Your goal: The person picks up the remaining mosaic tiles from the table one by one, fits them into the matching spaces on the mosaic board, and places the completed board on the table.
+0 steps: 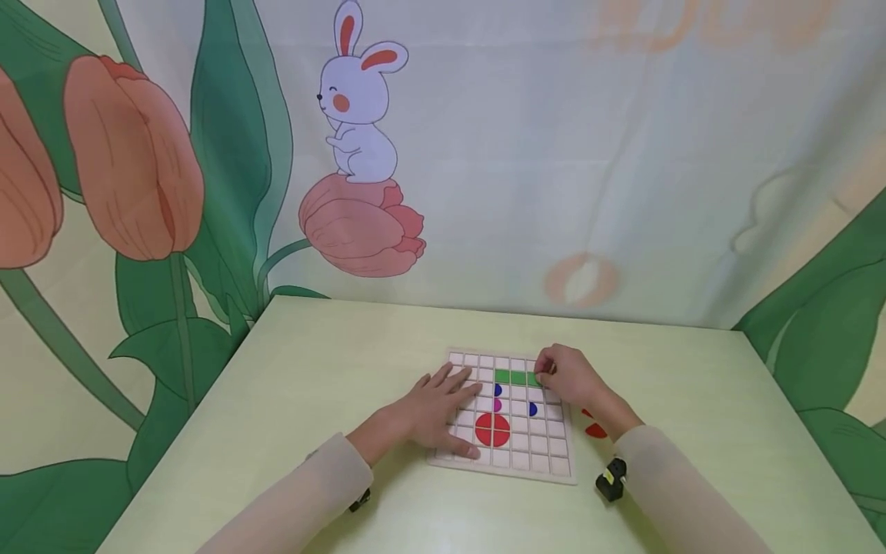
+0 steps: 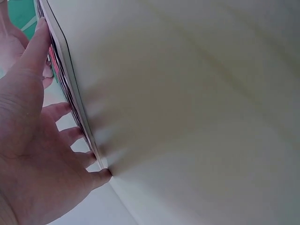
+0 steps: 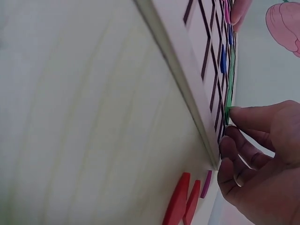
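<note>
A wooden grid board [image 1: 504,469] with white square cells lies on the table, colored pieces set in it. My left hand [image 1: 434,412] rests with spread fingers on its left side. At the board's far right corner, my right hand [image 1: 571,373] pinches a green square piece [image 3: 228,114] at the right end of a green row [image 1: 511,377]. Four red quarter pieces form a red circle [image 1: 492,429] beside the left thumb. Blue half-circle pieces, one of them a blue half circle [image 1: 533,409], and a pink half circle [image 1: 497,405] sit in other cells.
Loose red pieces [image 1: 595,431] lie on the table to the right of the board, partly behind the right wrist. A purple piece [image 3: 206,184] is near them. Behind the pale table [image 1: 332,331] hangs a curtain [image 1: 477,154] printed with a rabbit and tulips.
</note>
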Demonstrator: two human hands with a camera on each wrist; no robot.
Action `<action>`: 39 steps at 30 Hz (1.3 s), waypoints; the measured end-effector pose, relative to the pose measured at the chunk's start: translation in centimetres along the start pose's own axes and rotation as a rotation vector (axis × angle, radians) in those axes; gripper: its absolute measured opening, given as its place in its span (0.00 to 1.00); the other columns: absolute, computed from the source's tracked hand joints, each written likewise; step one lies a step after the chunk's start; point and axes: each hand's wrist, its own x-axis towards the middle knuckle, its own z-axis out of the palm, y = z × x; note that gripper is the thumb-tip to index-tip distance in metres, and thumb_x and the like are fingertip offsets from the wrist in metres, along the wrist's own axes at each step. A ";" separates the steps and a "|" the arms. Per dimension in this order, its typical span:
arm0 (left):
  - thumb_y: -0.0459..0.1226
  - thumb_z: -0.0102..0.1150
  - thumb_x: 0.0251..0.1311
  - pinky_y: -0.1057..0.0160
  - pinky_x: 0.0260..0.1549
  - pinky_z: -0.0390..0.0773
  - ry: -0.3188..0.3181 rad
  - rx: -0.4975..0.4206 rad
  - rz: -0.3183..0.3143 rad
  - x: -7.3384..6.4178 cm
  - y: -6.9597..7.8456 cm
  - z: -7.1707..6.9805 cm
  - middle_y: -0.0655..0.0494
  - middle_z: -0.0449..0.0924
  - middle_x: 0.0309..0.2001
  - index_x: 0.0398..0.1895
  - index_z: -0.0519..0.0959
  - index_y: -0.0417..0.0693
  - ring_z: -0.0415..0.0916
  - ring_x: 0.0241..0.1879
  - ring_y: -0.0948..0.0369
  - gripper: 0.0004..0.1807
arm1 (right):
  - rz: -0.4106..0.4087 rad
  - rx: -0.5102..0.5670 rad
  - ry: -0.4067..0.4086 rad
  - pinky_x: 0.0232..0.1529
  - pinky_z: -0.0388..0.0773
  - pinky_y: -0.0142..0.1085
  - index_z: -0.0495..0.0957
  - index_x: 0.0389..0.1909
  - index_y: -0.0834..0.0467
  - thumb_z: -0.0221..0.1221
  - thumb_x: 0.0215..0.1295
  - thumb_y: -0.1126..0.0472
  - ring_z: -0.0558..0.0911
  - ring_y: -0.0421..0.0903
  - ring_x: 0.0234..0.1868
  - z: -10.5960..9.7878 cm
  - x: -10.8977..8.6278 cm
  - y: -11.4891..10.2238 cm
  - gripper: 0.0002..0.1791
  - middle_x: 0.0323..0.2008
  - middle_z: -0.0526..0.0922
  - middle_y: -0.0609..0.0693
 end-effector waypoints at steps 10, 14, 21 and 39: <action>0.76 0.63 0.54 0.36 0.79 0.45 -0.005 -0.021 -0.007 -0.1 0.1 -0.2 0.54 0.36 0.88 0.88 0.49 0.62 0.31 0.85 0.44 0.64 | -0.049 -0.020 0.010 0.35 0.79 0.37 0.84 0.44 0.61 0.63 0.75 0.65 0.78 0.51 0.39 -2.6 -1.5 -0.7 0.04 0.41 0.82 0.53; 0.76 0.63 0.53 0.36 0.80 0.45 -0.008 -0.020 -0.009 0.0 0.2 -0.2 0.54 0.36 0.88 0.88 0.48 0.62 0.31 0.85 0.45 0.64 | -0.077 -0.032 0.031 0.34 0.80 0.37 0.84 0.45 0.60 0.64 0.75 0.65 0.78 0.51 0.39 -4.4 -2.3 0.3 0.04 0.41 0.83 0.53; 0.76 0.64 0.53 0.36 0.80 0.44 -0.008 -0.024 -0.002 0.1 0.2 -0.3 0.54 0.36 0.88 0.88 0.49 0.62 0.31 0.85 0.44 0.64 | -0.060 -0.064 0.063 0.38 0.79 0.39 0.84 0.44 0.60 0.66 0.72 0.66 0.79 0.51 0.40 -5.8 -3.7 2.9 0.04 0.39 0.83 0.53; 0.75 0.65 0.53 0.36 0.80 0.44 -0.001 -0.031 -0.006 0.1 0.1 0.0 0.54 0.36 0.88 0.88 0.49 0.63 0.30 0.85 0.45 0.64 | -0.119 -0.058 0.025 0.35 0.78 0.35 0.87 0.46 0.59 0.69 0.71 0.63 0.77 0.48 0.39 -1.6 -2.1 2.2 0.07 0.40 0.82 0.49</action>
